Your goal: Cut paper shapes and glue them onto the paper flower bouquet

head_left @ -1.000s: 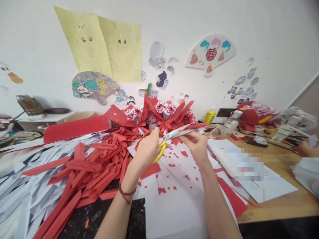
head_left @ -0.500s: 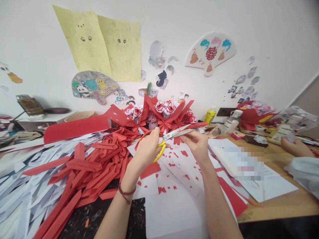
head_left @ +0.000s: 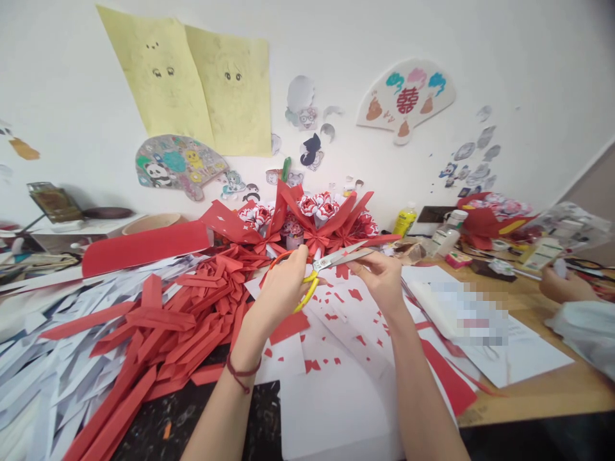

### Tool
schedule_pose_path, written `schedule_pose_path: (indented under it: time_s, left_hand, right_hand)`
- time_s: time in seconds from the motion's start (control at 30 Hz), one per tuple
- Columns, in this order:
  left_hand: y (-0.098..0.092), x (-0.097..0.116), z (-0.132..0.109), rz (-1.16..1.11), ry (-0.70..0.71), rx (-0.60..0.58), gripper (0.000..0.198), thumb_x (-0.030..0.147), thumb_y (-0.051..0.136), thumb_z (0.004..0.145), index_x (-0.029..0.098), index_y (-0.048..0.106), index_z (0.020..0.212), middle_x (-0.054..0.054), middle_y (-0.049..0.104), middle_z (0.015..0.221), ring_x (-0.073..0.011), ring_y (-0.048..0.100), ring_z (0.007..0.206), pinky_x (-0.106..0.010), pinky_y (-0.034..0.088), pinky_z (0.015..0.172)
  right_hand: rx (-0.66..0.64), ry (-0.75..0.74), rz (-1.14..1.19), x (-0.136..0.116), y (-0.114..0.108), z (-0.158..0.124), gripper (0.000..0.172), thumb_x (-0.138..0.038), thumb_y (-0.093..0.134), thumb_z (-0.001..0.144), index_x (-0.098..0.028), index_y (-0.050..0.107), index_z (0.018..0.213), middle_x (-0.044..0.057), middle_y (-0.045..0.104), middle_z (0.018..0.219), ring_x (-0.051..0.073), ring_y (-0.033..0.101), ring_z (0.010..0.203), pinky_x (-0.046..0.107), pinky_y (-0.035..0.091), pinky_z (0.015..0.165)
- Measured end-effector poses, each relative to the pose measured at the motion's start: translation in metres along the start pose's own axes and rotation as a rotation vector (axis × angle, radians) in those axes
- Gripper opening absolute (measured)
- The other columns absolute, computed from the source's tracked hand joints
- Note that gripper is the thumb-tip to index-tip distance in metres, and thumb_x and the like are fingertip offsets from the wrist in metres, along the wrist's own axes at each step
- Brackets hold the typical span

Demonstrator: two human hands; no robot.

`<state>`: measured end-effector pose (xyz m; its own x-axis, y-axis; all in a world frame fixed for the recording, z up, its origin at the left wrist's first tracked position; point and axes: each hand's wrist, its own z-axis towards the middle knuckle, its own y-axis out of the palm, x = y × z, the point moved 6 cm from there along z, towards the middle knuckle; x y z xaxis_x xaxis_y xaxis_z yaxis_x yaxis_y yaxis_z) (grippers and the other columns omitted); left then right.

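My left hand (head_left: 278, 288) grips the yellow and orange handles of a pair of scissors (head_left: 331, 259), whose metal blades point right towards my right hand (head_left: 379, 275). The fingers of my right hand are pinched on a small folded piece of red paper (head_left: 342, 271) held at the blades. Small red paper scraps (head_left: 336, 317) lie on white sheets (head_left: 336, 384) below both hands. A pile of folded red paper strips (head_left: 182, 320) lies to the left of my left hand.
Red paper flower bouquets (head_left: 317, 218) stand behind the hands against the wall. White paper strips (head_left: 43, 358) cover the left side. A white notepad (head_left: 461, 307), bottles (head_left: 446, 234) and clutter sit on the wooden table at right, where another person's hand (head_left: 562, 285) works.
My hands and the scissors have barely moved. The other person's hand at the right edge has shifted left and slightly up.
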<state>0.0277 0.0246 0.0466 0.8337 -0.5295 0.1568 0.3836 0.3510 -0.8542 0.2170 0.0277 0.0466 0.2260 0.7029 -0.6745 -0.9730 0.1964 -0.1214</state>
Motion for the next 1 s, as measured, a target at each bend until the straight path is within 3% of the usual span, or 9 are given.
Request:
schedule_pose_path:
  time_s: [0.3,0.43,1.0]
  left_hand:
    - [0.0042,-0.0029,-0.0007,0.002,0.011,-0.044,0.028,0.042,0.052,0.092,0.024,0.031,0.098,-0.003,0.060,0.088,-0.0253,0.062,0.071,-0.029,0.034,0.054]
    - [0.0042,-0.0027,-0.0007,0.006,0.020,-0.052,0.022,0.037,0.048,0.093,0.024,0.032,0.099,-0.003,0.061,0.087,-0.0257,0.062,0.071,-0.030,0.034,0.054]
    - [0.0086,-0.0059,-0.0016,-0.019,0.056,-0.073,0.022,0.032,0.051,0.091,0.025,0.032,0.099,-0.002,0.060,0.082,-0.0249,0.060,0.071,-0.028,0.034,0.055]
  right_hand:
    - [-0.025,0.002,-0.022,0.0024,-0.0009,0.0011,0.011,-0.017,0.071,0.078,-0.020,0.078,0.085,0.004,0.074,0.081,0.020,0.066,0.076,0.033,0.052,0.073]
    - [-0.048,0.025,-0.008,0.0039,-0.0004,0.0015,0.009,-0.020,0.072,0.078,-0.019,0.078,0.084,0.006,0.074,0.085,0.022,0.068,0.080,0.035,0.054,0.076]
    - [-0.101,0.045,-0.033,0.0049,-0.0001,0.0006,0.011,-0.025,0.072,0.079,-0.018,0.077,0.086,0.007,0.073,0.086,0.024,0.069,0.082,0.036,0.056,0.076]
